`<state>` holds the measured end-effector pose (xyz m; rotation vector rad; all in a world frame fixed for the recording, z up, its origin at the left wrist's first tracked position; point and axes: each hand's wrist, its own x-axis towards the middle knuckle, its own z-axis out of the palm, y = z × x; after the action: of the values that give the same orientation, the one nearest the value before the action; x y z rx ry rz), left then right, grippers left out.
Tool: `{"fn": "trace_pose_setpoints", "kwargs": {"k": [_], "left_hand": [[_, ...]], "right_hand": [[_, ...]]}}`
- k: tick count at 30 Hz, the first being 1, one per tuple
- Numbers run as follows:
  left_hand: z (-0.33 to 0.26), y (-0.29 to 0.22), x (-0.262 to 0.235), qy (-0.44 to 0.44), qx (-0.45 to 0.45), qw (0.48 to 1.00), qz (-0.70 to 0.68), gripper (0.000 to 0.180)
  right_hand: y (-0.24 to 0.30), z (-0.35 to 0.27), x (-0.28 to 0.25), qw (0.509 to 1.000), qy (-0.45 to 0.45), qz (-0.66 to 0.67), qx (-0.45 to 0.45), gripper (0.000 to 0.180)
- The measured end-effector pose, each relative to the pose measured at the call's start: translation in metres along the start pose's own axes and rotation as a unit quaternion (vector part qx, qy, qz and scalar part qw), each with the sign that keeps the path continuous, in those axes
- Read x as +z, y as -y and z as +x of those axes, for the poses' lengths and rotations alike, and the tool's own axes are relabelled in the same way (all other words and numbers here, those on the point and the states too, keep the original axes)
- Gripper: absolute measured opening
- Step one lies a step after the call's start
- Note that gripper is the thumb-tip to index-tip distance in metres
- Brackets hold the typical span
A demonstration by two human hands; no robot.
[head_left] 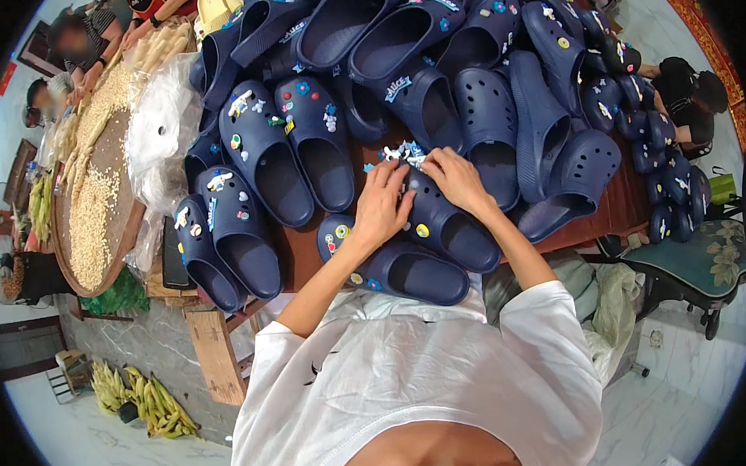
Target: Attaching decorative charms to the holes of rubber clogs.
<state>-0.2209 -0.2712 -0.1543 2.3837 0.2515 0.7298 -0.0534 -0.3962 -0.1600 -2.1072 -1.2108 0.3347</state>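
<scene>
Resting side by side, both hands sit on the toe end of one dark blue rubber clog with holes (440, 221). The left hand (382, 205) has its fingers curled down onto the front of that shoe. The right hand (457, 178) lies just beside it, fingers pointing in toward the left hand. The fingertips nearly meet over the shoe's top. They seem to pinch at something small there, but it is too tiny to tell what, or how tightly it is held.

The clog lies right under the hands, so neither hand has to reach. Its long way runs from the hands down and to the right, with the open heel end nearer the person's body. The left hand covers more of the toe. The right hand comes at it from the far side.

A little pile of white and blue shoe charms (404, 153) sits just past the fingertips, closest to the left hand. A second dark blue clog with coloured charms (392, 270) lies just beside the first one, touching it, under the left wrist.

Farther out, a big heap of dark blue clogs (466, 68) covers the brown wooden table (293, 246). Off to the left, a round flat basket of pale corn kernels (94, 214) sits where other people work.
</scene>
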Motion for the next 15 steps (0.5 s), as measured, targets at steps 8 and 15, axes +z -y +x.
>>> {"fn": "trace_pose_setpoints", "kwargs": {"k": [8,15], "left_hand": [[-0.013,0.01,-0.001,0.01,-0.038,0.999,0.023,0.038],[-0.006,0.004,-0.017,0.054,-0.068,0.996,-0.031,0.045]], "right_hand": [[0.04,-0.015,-0.01,0.993,0.013,-0.027,-0.117,0.036],[0.044,-0.01,-0.008,0.992,0.022,-0.074,-0.097,0.03]]}}
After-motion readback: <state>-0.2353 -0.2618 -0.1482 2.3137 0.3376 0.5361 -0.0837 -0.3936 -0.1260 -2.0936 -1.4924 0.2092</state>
